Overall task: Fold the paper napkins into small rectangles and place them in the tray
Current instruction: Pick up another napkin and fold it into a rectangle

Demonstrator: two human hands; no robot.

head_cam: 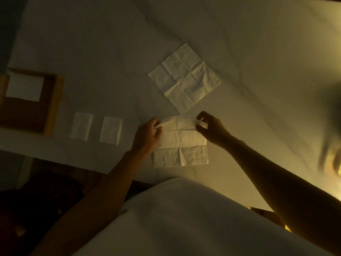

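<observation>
Head view, dim light. We see the left hand (147, 134) and right hand (210, 129) each pinching a far corner of an open napkin (181, 145) at centre frame, lifting that edge off the white cloth (110, 43); its near edge lies flat. Another open napkin (184, 73) sits above. Two folded napkins (96, 128) lie left, beside the tray (55, 106), which holds one folded piece (25, 88).

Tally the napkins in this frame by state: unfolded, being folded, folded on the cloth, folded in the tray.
Unfolded, lying flat: 1
Being folded, far corners pinched by the left hand and right hand: 1
Folded, on the cloth beside the tray: 2
Folded, in the tray: 1
Total: 5
</observation>
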